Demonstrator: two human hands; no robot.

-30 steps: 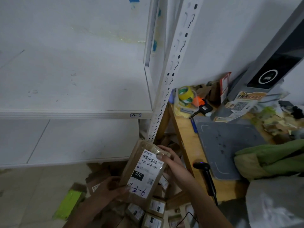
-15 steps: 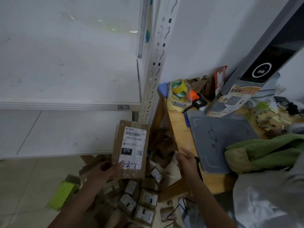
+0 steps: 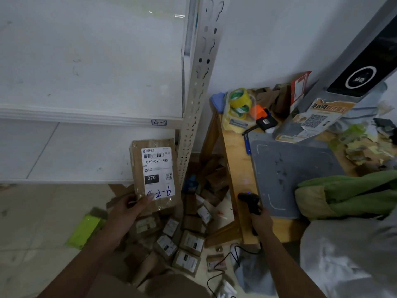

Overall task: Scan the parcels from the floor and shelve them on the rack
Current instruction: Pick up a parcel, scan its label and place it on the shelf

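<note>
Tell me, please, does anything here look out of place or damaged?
Yes. Small parcels lie in a loose heap on the floor beside the wooden table, some tilted. A green packet lies apart on the tiles. The QR poster on the grey stand looks torn. The held parcel looks only creased.

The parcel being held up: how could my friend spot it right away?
Find the white rack's upright post. Just left of it, above the pile of small parcels on the floor, the left hand holds up a brown parcel. It is bigger than those, and its label bears blue handwriting, 4-2-6.
</note>
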